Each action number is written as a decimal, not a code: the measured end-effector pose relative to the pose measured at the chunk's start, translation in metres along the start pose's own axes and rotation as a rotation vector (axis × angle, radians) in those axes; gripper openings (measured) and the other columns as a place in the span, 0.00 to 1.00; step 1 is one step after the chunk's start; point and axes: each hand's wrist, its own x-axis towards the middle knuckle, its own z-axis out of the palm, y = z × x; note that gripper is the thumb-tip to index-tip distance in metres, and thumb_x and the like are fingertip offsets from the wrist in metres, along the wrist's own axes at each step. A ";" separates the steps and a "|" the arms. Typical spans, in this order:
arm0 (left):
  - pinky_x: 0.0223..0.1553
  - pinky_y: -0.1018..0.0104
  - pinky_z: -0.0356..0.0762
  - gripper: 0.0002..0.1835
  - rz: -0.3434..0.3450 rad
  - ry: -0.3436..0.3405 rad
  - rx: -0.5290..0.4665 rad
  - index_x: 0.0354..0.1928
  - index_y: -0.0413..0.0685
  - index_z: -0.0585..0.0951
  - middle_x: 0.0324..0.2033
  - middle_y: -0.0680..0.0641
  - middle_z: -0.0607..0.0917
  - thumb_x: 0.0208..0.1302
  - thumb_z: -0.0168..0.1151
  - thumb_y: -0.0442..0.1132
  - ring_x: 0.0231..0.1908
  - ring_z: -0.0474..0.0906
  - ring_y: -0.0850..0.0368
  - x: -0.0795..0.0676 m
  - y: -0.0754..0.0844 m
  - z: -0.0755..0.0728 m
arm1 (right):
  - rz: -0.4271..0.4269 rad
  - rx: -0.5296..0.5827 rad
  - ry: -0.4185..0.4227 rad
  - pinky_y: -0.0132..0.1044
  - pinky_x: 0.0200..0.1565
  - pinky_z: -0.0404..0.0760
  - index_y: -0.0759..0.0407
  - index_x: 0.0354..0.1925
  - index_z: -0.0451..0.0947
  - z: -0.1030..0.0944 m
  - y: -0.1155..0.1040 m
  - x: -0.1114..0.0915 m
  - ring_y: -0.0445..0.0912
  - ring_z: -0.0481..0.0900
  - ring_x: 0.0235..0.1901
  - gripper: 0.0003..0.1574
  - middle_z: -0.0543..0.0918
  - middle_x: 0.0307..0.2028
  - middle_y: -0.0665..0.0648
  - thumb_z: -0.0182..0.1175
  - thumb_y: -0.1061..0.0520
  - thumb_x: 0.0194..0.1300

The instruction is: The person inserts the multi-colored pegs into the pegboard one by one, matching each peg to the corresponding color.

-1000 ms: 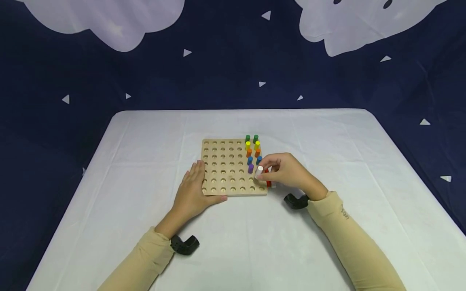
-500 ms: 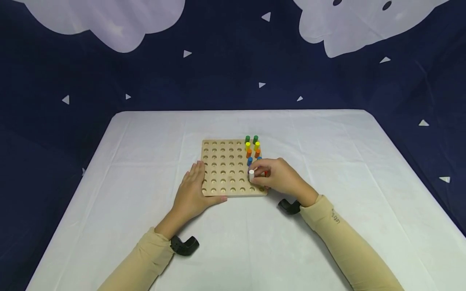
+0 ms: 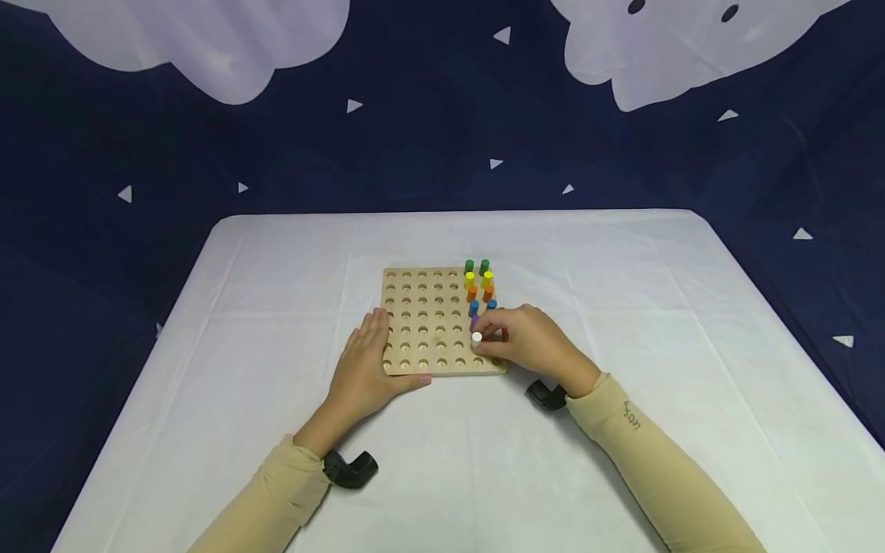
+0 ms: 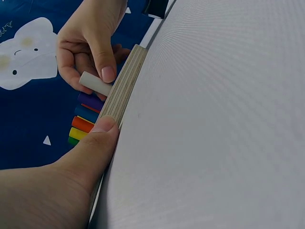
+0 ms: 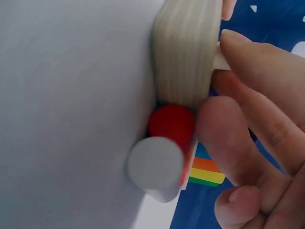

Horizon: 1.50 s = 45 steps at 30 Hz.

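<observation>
A wooden pegboard (image 3: 432, 338) with rows of round holes lies on the white cloth. My left hand (image 3: 364, 357) rests against its near left corner, straight fingers along the left side and thumb on the front edge. Thumb and fingers of my right hand (image 3: 531, 343) pinch a white peg (image 3: 477, 339), upright at the board, just in front of a purple peg (image 3: 474, 322). In the left wrist view this white peg (image 4: 93, 82) stands out from the board face beside the row of coloured pegs; its lower end is hidden behind the board's edge.
Two columns of green, yellow, orange (image 3: 472, 294) and blue pegs stand at the board's right side. Beside the board's right edge lie a red peg (image 5: 171, 125) and another white peg (image 5: 156, 162), mostly hidden by my right hand in the head view.
My right hand has moved left and slightly nearer with the white peg, from the right column to the hole in front of the purple peg, and lowered it. The left hand stays in place.
</observation>
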 end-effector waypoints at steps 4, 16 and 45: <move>0.79 0.48 0.39 0.73 0.003 0.001 -0.001 0.77 0.35 0.45 0.78 0.37 0.45 0.43 0.74 0.70 0.79 0.40 0.43 -0.001 -0.001 0.001 | -0.020 -0.057 -0.013 0.30 0.33 0.78 0.49 0.43 0.87 -0.006 -0.003 -0.002 0.33 0.82 0.30 0.14 0.89 0.33 0.42 0.73 0.50 0.57; 0.79 0.48 0.39 0.73 0.009 0.002 0.001 0.78 0.36 0.45 0.78 0.37 0.45 0.42 0.74 0.70 0.79 0.40 0.43 0.000 0.000 0.001 | 0.279 -0.167 -0.154 0.36 0.33 0.76 0.49 0.37 0.87 -0.046 0.005 -0.010 0.41 0.78 0.30 0.10 0.87 0.31 0.45 0.72 0.48 0.58; 0.79 0.48 0.38 0.73 0.006 -0.001 -0.008 0.78 0.36 0.44 0.78 0.38 0.45 0.42 0.74 0.70 0.79 0.39 0.44 0.000 0.000 0.000 | 0.327 -0.333 -0.223 0.42 0.36 0.79 0.54 0.48 0.85 -0.037 0.013 -0.010 0.45 0.78 0.34 0.15 0.86 0.37 0.50 0.68 0.55 0.61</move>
